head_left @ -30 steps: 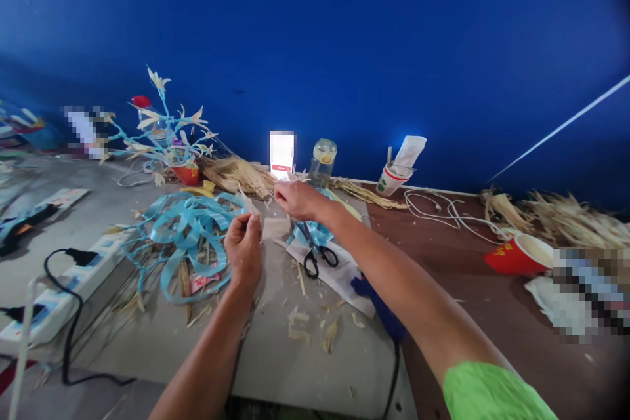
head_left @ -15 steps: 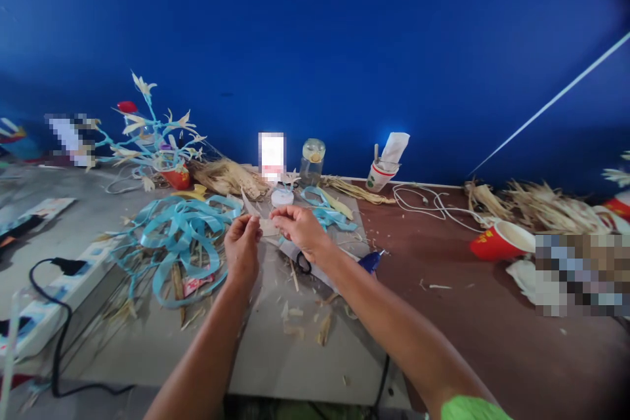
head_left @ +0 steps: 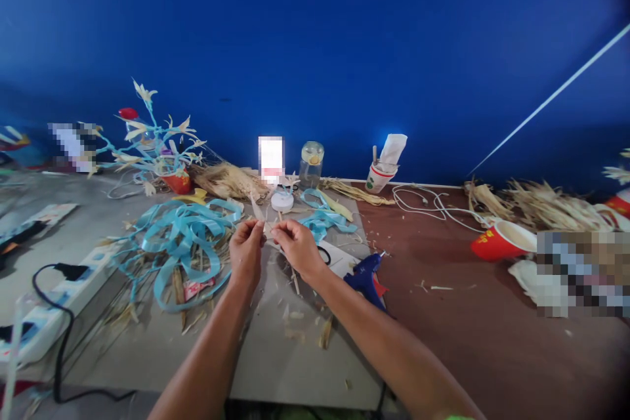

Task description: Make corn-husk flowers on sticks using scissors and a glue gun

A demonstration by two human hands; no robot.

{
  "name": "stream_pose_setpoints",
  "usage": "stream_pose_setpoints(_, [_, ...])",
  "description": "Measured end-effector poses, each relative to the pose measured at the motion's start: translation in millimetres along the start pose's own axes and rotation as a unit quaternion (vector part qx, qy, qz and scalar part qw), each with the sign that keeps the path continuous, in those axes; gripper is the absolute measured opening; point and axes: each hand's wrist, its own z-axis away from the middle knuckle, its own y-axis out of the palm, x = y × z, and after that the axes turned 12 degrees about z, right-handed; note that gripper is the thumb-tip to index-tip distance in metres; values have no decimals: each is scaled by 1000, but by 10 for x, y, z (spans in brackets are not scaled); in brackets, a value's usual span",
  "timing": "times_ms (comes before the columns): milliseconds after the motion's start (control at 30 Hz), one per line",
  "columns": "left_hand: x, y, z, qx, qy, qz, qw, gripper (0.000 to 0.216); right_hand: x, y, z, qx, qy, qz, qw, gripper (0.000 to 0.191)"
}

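Observation:
Both hands meet over the middle of the grey tabletop. My left hand (head_left: 246,252) pinches a pale, pointed strip of dried husk (head_left: 257,210), whose tip sticks up above the fingers. Close beside it, my right hand (head_left: 298,251) is pinched at the strip's other side; a thin piece shows at its fingertips, too small to tell apart. To the left lies a loose heap of light blue ribbon (head_left: 180,236). A blue glue gun (head_left: 367,279) rests beside my right forearm, and black scissor handles (head_left: 323,254) show partly behind the right hand.
A blue-wrapped branch with husk flowers (head_left: 152,125) stands in a red pot (head_left: 177,182) at the back left. A power strip (head_left: 73,295) lies left. Farther back are a glass jar (head_left: 312,167) and a paper cup (head_left: 380,177). A red cup (head_left: 499,241) lies tipped right.
My right hand has drawn down slightly and its fingers have turned inward on the strip. The strip stands more upright, and more of the glue gun shows.

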Motion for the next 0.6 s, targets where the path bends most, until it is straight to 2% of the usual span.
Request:
stream_pose_setpoints(200, [-7, 12, 18, 10, -23, -24, 999, 24, -23, -10, 50, 8, -18, -31, 999, 15])
stream_pose_setpoints(367, [-27, 34, 46, 23, -17, -67, 997, 22, -16, -23, 62, -29, -5, -95, 995, 18])
stream_pose_setpoints(467, [-34, 44, 68, 29, 8, -122, 992, 22, 7, -44, 32, -28, 69, -182, 980, 19])
stream_pose_setpoints(600, [-25, 56, 94, 46, 18, -164, 985, 21, 38, -108, -21, 5, 180, -339, 923, 23])
